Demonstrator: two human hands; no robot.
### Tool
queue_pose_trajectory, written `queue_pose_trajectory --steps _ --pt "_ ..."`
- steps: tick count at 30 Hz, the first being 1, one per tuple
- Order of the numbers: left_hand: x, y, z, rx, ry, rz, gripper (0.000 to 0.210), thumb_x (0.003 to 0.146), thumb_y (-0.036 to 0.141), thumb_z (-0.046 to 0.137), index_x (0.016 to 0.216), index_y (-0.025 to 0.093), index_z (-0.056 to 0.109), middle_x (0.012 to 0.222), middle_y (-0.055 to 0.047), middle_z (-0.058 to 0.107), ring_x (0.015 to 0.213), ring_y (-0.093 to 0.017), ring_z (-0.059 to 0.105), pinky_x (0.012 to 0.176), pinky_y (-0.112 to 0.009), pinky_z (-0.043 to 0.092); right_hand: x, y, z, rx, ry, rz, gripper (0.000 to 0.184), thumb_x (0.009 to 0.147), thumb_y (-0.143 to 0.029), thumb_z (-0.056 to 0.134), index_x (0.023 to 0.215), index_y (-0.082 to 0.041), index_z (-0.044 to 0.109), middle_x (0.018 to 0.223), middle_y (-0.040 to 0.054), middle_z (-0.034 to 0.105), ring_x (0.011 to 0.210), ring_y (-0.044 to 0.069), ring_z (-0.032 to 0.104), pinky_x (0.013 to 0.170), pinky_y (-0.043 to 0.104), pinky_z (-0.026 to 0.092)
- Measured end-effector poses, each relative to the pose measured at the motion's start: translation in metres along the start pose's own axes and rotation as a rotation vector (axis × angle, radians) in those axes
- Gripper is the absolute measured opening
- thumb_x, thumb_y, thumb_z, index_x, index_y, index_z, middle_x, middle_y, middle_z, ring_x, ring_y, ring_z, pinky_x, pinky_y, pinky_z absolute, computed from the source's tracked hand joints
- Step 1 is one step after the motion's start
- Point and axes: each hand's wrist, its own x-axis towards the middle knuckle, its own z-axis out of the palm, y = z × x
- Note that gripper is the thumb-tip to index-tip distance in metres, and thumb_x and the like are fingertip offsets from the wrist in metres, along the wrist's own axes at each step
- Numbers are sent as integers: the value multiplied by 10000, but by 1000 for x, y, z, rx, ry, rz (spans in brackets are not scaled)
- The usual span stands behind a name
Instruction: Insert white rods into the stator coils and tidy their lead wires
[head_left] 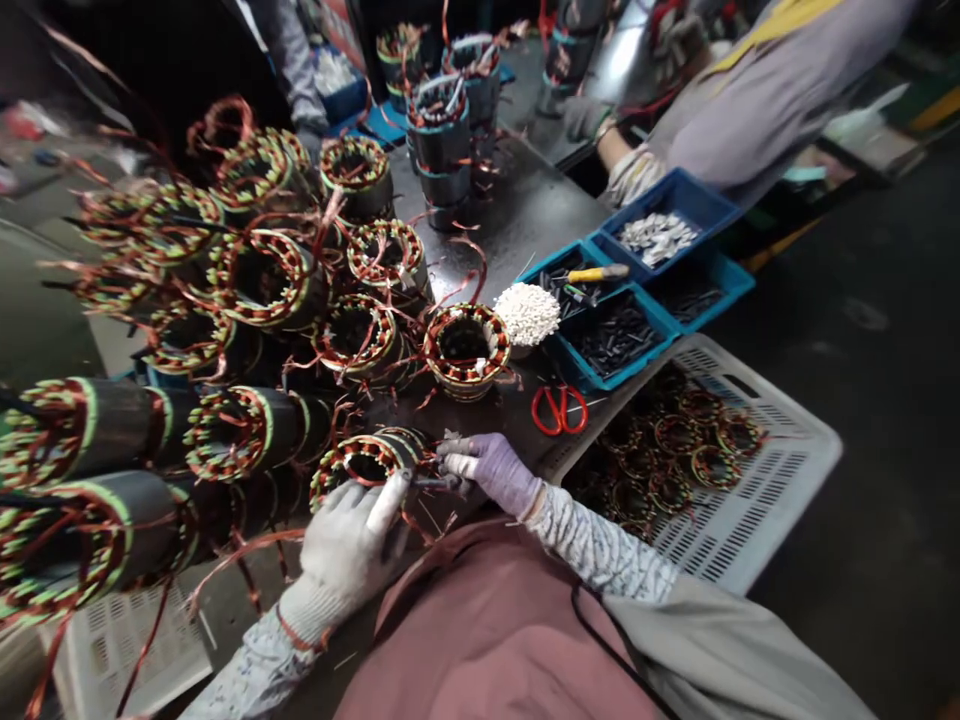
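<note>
A wound motor stator [367, 462] with copper windings lies tilted at the near edge of the table, its ring opening toward the left. My left hand [351, 535], in a white glove, is closed around its near side. On its right, my right hand [487, 470], in a purple and white glove, pinches at copper leads beside the stator; the fingertips are dark, and what exactly they hold is hard to make out. Another stator [466, 350] stands upright just beyond my hands. Red-handled scissors [559, 411] lie to the right of it.
Many stators [262, 280] crowd the left side, some stacked. A heap of white pieces [527, 314] adjoins blue bins [619, 335] of black sleeves and a yellow-handled tool [598, 273]. A grey crate [780, 470] holds wound rings, lower right. A co-worker's gloved hand [587, 120] is across the table.
</note>
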Motion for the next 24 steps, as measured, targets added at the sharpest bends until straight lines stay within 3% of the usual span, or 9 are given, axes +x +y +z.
queue_pose_trajectory --steps 3,5,7,9,11,14,17,21,24 --pt "0 -1 0 -5 1 6 478 773 268 560 1224 123 491 756 -79 679 674 -224 605 689 -361 461 2 -11 4 -464 -41 -253 198 744 -276 670 904 -184 742 872 63 739 807 204 680 779 355 533" --pt "0 -1 0 -8 4 16 467 775 268 562 1214 121 499 761 -83 682 670 -225 603 684 -365 461 3 -18 7 -729 -134 -380 196 798 -199 615 953 -201 735 947 59 735 901 213 673 861 353 501" --pt "1 -2 0 -14 10 23 452 776 268 564 1200 120 509 777 -89 686 682 -226 608 693 -367 461 3 -22 6 -870 -234 -441 225 835 -177 578 1010 -197 718 976 62 730 918 209 674 864 333 497" --pt "1 -2 0 -25 12 16 447 775 265 562 1195 121 512 786 -90 689 702 -228 615 701 -366 463 0 -23 1 -915 -250 -479 276 838 -199 594 1099 -180 678 1043 80 711 974 213 660 878 321 493" --pt "2 -2 -1 -35 11 10 445 774 250 555 1198 121 509 783 -85 691 702 -225 617 707 -369 465 -3 -22 -5 -932 -213 -489 348 835 -236 610 1176 -171 629 1101 94 689 1016 216 645 882 317 494" --pt "3 -1 -2 -40 19 9 434 773 230 548 1191 121 508 788 -81 696 697 -219 617 714 -371 468 -4 -24 -6 -1033 -192 -483 264 884 -232 537 1115 -170 650 1040 90 705 946 198 663 831 289 501" --pt "3 0 -1 -55 16 0 449 761 224 554 1198 131 502 804 -77 701 718 -222 621 724 -374 471 1 -32 4 -1279 -282 -474 227 919 -223 462 985 -154 668 924 96 713 841 187 666 747 271 496" --pt "3 0 -1 -73 -10 -3 485 732 208 565 1207 134 500 798 -75 698 731 -234 621 719 -385 474 11 -50 16 -1584 -427 -500 200 893 -222 474 949 -144 649 927 139 682 808 236 655 637 314 484" --pt "3 -1 -1 -76 -17 -5 466 730 201 567 1190 136 519 789 -79 694 742 -239 623 716 -387 476 24 -57 19 -1420 -549 -350 152 831 -209 540 763 -134 653 779 106 679 727 220 646 617 300 467"
